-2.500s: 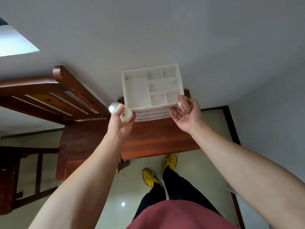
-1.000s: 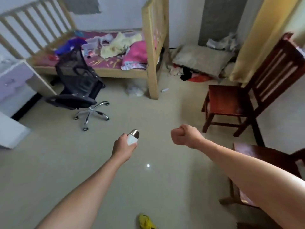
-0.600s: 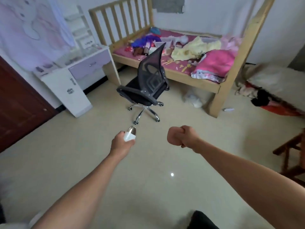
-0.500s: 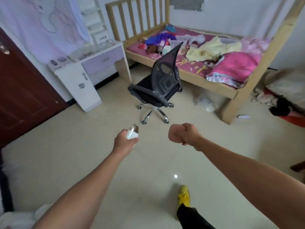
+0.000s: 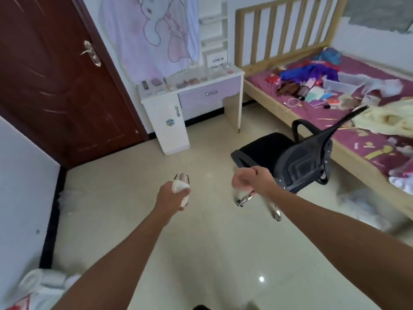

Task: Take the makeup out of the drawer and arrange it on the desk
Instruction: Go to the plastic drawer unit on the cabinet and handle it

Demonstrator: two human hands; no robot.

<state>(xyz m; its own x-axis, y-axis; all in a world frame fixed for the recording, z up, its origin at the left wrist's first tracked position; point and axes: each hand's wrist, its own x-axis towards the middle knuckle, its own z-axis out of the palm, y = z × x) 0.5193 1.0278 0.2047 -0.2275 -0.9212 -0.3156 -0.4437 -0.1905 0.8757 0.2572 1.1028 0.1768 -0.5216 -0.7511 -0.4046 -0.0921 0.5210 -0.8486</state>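
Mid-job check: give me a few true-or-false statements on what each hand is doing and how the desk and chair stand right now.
1. The left hand grips a white bottle with a silver cap. True.
2. The right hand is spread flat. False: it is clenched in a fist, and anything inside it is hidden.
3. The purple drawer of the desk is pulled out. False: it sits closed.
4. The black office chair stands beside the bed. True.
5. The bottle already stands on the desk. False: it is in the left hand, well short of the desk.
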